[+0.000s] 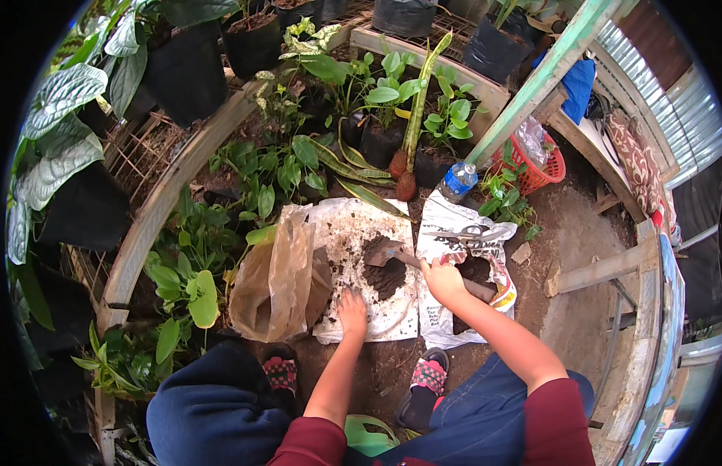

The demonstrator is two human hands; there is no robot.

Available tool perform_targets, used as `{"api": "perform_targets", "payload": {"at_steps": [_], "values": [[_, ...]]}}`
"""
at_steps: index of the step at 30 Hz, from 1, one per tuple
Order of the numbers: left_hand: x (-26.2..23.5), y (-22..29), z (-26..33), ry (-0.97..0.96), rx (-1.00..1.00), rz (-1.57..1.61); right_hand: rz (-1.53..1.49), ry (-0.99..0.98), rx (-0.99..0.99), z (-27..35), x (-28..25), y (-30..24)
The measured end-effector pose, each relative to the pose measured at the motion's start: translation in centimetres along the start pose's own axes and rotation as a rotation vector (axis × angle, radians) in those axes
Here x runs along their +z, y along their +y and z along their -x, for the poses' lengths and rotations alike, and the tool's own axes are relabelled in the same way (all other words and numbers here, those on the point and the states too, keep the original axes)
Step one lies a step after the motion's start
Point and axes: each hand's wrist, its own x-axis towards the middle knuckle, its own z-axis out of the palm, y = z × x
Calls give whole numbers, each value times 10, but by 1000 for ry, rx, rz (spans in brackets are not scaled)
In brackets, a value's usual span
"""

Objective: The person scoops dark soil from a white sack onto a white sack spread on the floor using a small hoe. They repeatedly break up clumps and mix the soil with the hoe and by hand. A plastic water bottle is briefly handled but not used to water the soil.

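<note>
My right hand (pixel 444 281) is closed around the handle of a small trowel (pixel 386 252). The trowel's blade points left and rests over a mound of dark soil (pixel 387 281). This soil lies on a flattened white sack (pixel 339 221) in front of me, with crumbs scattered over it. My left hand (pixel 352 312) lies on the sack left of the mound, fingers stretched out and holding nothing. Beside it on the left stands a crumpled translucent brown plastic bag (pixel 272 287). Under my right forearm is a printed white sack (pixel 433 314) with a torn opening showing dark soil.
Low plants (pixel 279 167) crowd the far and left sides, along wooden bed frames (pixel 163 210). Long pointed leaves with reddish bases (pixel 405 186) lie beyond the sack. A water bottle (pixel 458 182) and a red basket (pixel 546 169) are at far right. A green stool (pixel 369 435) shows below me.
</note>
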Motion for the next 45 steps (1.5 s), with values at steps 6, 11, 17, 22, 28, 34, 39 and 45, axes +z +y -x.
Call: {"api": "perform_targets", "payload": {"at_steps": [6,11,17,22,28,34,39,45], "values": [[8,11,14,-12,142,-2,-366,-192,187,34,-32,11],[-43,23,27,-301,80,88,-333,-212,158,92,-36,27],[-29,20,28,-242,-11,62,-282,-185,150,115,-2,12],[-16,11,29,-239,-28,0,-326,-173,167,122,15,1],[-17,19,20,-346,-44,-53,-393,-118,239,129,40,-3],[-26,27,14,-372,-43,-44,-468,-30,256,102,52,-9],[-22,23,16,-365,-43,-36,-529,-92,305,69,8,-18],[-18,24,14,-379,-45,-51,-416,-149,161,12,-52,-15]]}}
